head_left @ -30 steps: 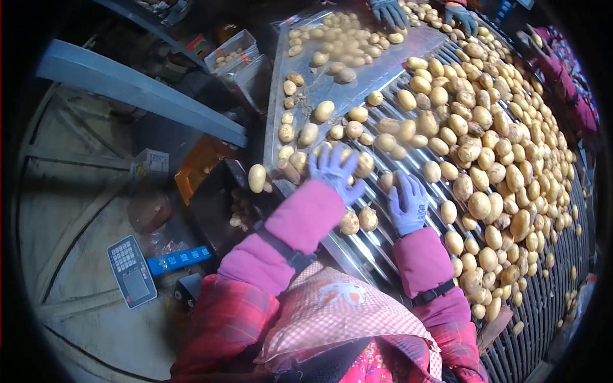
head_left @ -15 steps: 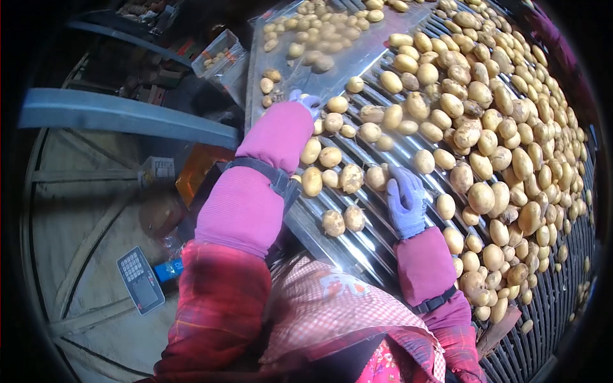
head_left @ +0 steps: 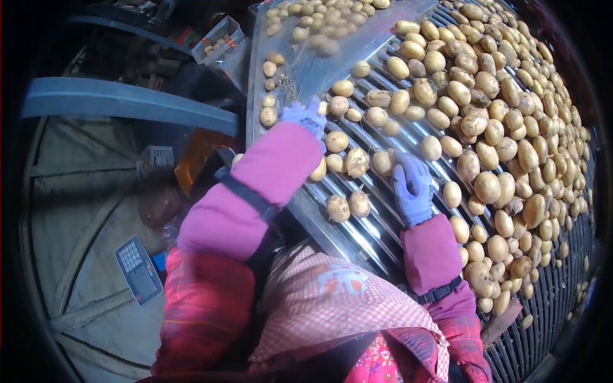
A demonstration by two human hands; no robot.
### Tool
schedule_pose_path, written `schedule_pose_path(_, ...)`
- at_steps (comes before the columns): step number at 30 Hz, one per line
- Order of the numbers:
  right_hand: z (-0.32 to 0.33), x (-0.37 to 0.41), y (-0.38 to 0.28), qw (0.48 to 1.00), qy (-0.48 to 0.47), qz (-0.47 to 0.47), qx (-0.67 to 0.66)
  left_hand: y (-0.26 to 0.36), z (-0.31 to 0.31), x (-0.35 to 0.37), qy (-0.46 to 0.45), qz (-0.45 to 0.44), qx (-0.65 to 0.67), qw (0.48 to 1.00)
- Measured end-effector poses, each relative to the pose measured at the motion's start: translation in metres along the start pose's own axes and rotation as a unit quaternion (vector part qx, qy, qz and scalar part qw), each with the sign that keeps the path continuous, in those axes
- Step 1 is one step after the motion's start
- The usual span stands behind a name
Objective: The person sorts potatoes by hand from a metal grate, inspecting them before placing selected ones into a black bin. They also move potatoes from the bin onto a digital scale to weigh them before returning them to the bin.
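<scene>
My left hand [head_left: 305, 118], in a pale purple glove, is open with fingers spread over the boundary between the metal sheet [head_left: 262, 131] and the rollers [head_left: 377, 239]. A small potato [head_left: 323, 108] lies beside its fingertips, and another potato [head_left: 336, 142] is just below the hand. On the rollers, my right hand [head_left: 414, 185] rests with loosely curved fingers and a gap at the thumb. Its fingertips are against a pale potato [head_left: 383, 163]; no firm grip shows. A soil-marked potato [head_left: 357, 163] sits to the left of that one.
A dense heap of potatoes [head_left: 491, 134] covers the rollers to the right. More potatoes [head_left: 332, 19] lie on the sheet at the top. A blue rail [head_left: 128, 105], a crate [head_left: 220, 41] and a keypad device [head_left: 138, 269] are at left.
My left hand has drawn back from the sheet's side, and its fingers are now spread. Two potatoes at the sheet's left edge now show. My right hand stays by the same potato.
</scene>
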State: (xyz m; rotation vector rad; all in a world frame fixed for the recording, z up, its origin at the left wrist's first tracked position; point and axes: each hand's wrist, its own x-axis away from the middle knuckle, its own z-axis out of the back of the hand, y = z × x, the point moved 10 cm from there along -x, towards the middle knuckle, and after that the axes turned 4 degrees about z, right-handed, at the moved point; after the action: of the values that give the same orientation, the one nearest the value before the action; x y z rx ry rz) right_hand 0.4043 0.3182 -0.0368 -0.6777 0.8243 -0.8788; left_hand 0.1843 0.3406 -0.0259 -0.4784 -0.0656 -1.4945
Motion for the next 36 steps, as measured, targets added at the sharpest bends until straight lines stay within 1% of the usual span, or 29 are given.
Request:
schedule_pose_path(2, -0.001, -0.002, 0.002, 1.000, -0.010, -0.012, 0.000, -0.007, -0.022, -0.017, -0.104, 0.059, -0.077, 0.990)
schedule_pose_path(3, -0.001, -0.001, 0.003, 1.000, -0.006, -0.010, 0.000, -0.007, -0.018, -0.018, -0.078, 0.062, -0.057, 0.993)
schedule_pose_path(4, -0.001, -0.001, 0.005, 1.000, -0.007, -0.009, 0.000, -0.012, -0.019, -0.014, -0.079, 0.063, -0.056, 0.993)
schedule_pose_path(5, -0.001, -0.001, 0.005, 1.000, -0.004, 0.003, -0.008, -0.020, -0.005, -0.009, 0.001, 0.050, 0.054, 0.997)
schedule_pose_path(6, -0.001, 0.000, 0.004, 1.000, -0.001, 0.015, -0.016, -0.033, 0.012, 0.000, 0.080, 0.037, 0.163, 0.983)
schedule_pose_path(7, 0.000, 0.001, 0.003, 1.000, 0.004, 0.003, -0.014, -0.048, 0.014, 0.008, 0.078, 0.042, 0.162, 0.983)
schedule_pose_path(9, -0.003, 0.000, 0.005, 1.000, -0.008, -0.002, -0.021, -0.077, 0.056, 0.036, 0.215, -0.011, 0.291, 0.932)
schedule_pose_path(10, -0.004, 0.001, 0.006, 1.000, -0.011, -0.007, -0.027, -0.086, 0.058, 0.046, 0.217, -0.004, 0.290, 0.932)
schedule_pose_path(12, -0.003, 0.001, 0.005, 1.000, -0.008, 0.006, -0.023, -0.101, 0.060, 0.080, 0.257, 0.043, 0.332, 0.907)
schedule_pose_path(13, -0.003, 0.002, 0.006, 1.000, -0.012, 0.001, -0.020, -0.097, 0.055, 0.096, 0.264, 0.066, 0.395, 0.877)
schedule_pose_path(14, -0.004, 0.001, 0.006, 1.000, -0.016, -0.003, -0.016, -0.081, 0.052, 0.111, 0.288, 0.029, 0.387, 0.876)
schedule_pose_path(15, -0.004, 0.001, 0.006, 0.999, -0.021, -0.013, -0.024, -0.057, 0.040, 0.118, 0.231, 0.015, 0.482, 0.845)
schedule_pose_path(16, -0.005, 0.001, 0.005, 0.999, -0.024, -0.008, -0.026, -0.032, 0.015, 0.124, 0.222, 0.011, 0.372, 0.901)
schedule_pose_path(17, -0.005, 0.002, 0.007, 0.999, -0.026, -0.016, -0.031, -0.007, 0.017, 0.131, 0.204, -0.065, 0.432, 0.876)
schedule_pose_path(18, -0.006, 0.002, 0.009, 0.999, -0.029, -0.022, -0.035, 0.007, -0.005, 0.131, 0.150, -0.049, 0.432, 0.888)
schedule_pose_path(20, -0.004, 0.001, 0.004, 0.999, -0.031, -0.015, -0.038, 0.004, -0.015, 0.133, 0.173, -0.024, 0.388, 0.905)
schedule_pose_path(21, -0.004, 0.001, 0.005, 0.999, -0.034, -0.017, -0.036, -0.002, -0.016, 0.132, 0.174, -0.023, 0.388, 0.905)
schedule_pose_path(23, -0.004, 0.001, 0.005, 0.999, -0.033, -0.022, -0.036, -0.047, -0.013, 0.136, 0.239, 0.080, 0.387, 0.887)
schedule_pose_path(24, -0.004, 0.000, 0.006, 0.999, -0.031, -0.022, -0.037, -0.057, -0.005, 0.137, 0.239, 0.078, 0.385, 0.888)
schedule_pose_path(26, -0.004, 0.000, 0.006, 0.999, -0.033, -0.017, -0.039, -0.080, 0.016, 0.139, 0.252, 0.120, 0.373, 0.885)
schedule_pose_path(27, -0.003, 0.000, 0.007, 0.999, -0.030, -0.020, -0.038, -0.079, 0.027, 0.135, 0.252, 0.116, 0.373, 0.886)
schedule_pose_path(29, -0.004, 0.000, 0.006, 0.999, -0.033, -0.018, -0.036, -0.076, 0.039, 0.127, 0.245, 0.105, 0.477, 0.837)
schedule_pose_path(30, -0.005, 0.001, 0.006, 0.999, -0.033, -0.019, -0.037, -0.070, 0.036, 0.118, 0.245, 0.105, 0.477, 0.838)
schedule_pose_path(32, -0.004, 0.000, 0.007, 0.998, -0.027, -0.018, -0.045, -0.046, 0.035, 0.086, 0.260, 0.044, 0.381, 0.886)
schedule_pose_path(33, -0.003, 0.000, 0.006, 0.999, -0.028, -0.019, -0.038, -0.045, 0.034, 0.071, 0.259, 0.039, 0.382, 0.886)
schedule_pose_path(35, -0.003, 0.000, 0.007, 0.999, -0.033, -0.024, -0.034, -0.042, -0.007, 0.025, 0.059, 0.094, 0.405, 0.908)
schedule_pose_path(36, -0.002, -0.001, 0.008, 0.999, -0.031, -0.027, -0.034, -0.051, -0.014, 0.011, 0.058, 0.091, 0.404, 0.908)
